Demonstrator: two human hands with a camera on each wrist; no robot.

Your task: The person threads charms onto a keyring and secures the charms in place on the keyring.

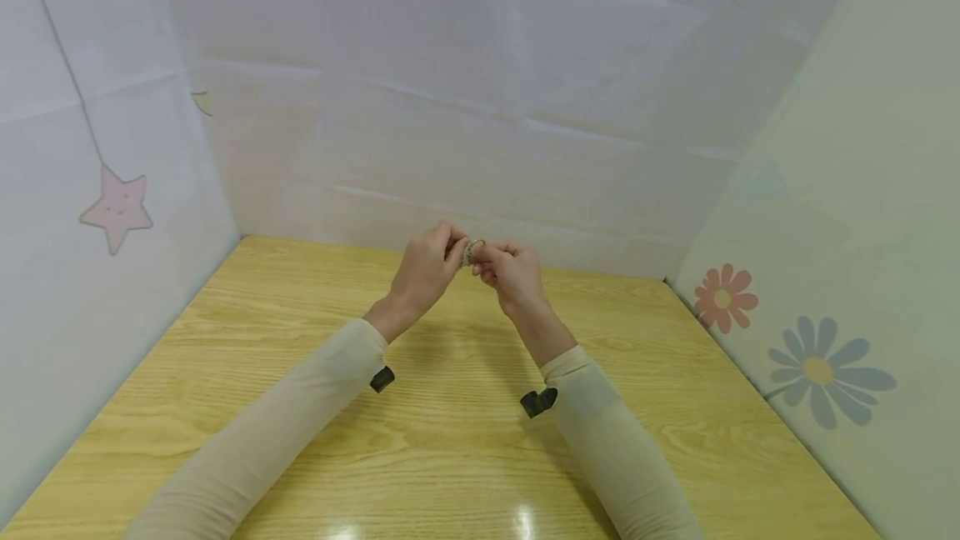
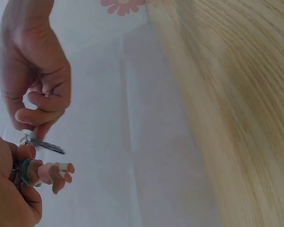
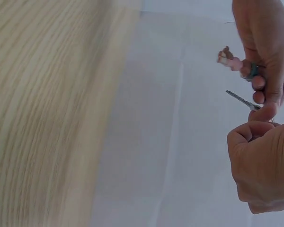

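Beige sleeves (image 1: 270, 432) extend over the light wooden table (image 1: 450, 457) from its near edge. Above the table's far-centre, left hand (image 1: 423, 269) pinches a silver metal key ring (image 1: 472, 251) with pink figurine charm (image 2: 54, 172); right hand (image 1: 510, 273) pinches its small grey key (image 2: 47, 145)

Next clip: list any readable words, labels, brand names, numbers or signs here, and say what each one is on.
None: no readable text in any view.
The small metal key and pink figure charm between the left hand and right hand show no legible marking.
The pink star and flower prints on the walls are pictures only.
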